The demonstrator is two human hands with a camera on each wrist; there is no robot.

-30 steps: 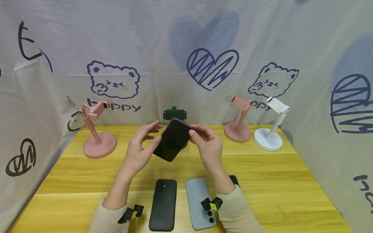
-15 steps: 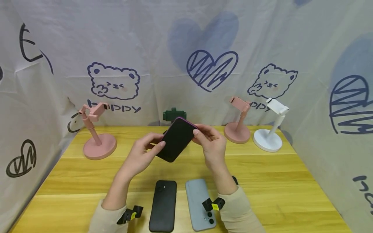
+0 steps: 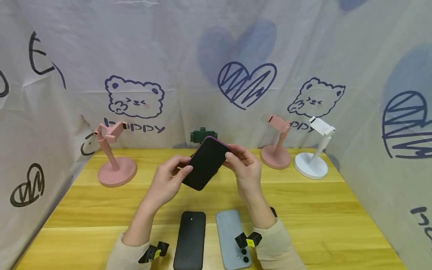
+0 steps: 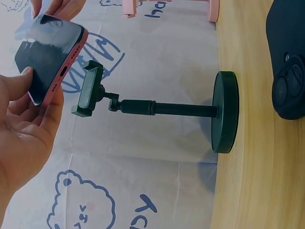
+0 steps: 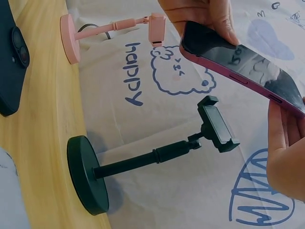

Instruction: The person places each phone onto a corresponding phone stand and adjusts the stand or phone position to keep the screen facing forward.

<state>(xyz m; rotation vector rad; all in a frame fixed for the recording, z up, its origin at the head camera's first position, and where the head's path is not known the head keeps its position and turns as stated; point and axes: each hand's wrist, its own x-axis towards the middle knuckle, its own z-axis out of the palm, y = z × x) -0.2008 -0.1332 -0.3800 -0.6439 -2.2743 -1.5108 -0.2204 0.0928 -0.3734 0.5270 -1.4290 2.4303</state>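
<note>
Both hands hold a smartphone with a dark screen and a magenta-pink edge, raised and tilted above the table. My left hand pinches its lower left side, thumb on the screen and fingers behind. At the upper right side, my right hand grips it the same way. Behind the phone stands a dark green phone stand, its clamp holding nothing. In the head view the phone hides most of that stand; both wrist views show it whole, a short way from the phone.
A black phone and a light blue phone lie face down near the front of the wooden table. A pink stand is at left; another pink stand and a white stand are at right. A printed cloth hangs behind.
The phone has shifted slightly right. My left fingers, looser a second ago, now close on its lower left side, and the right hand moved a little right with it.
</note>
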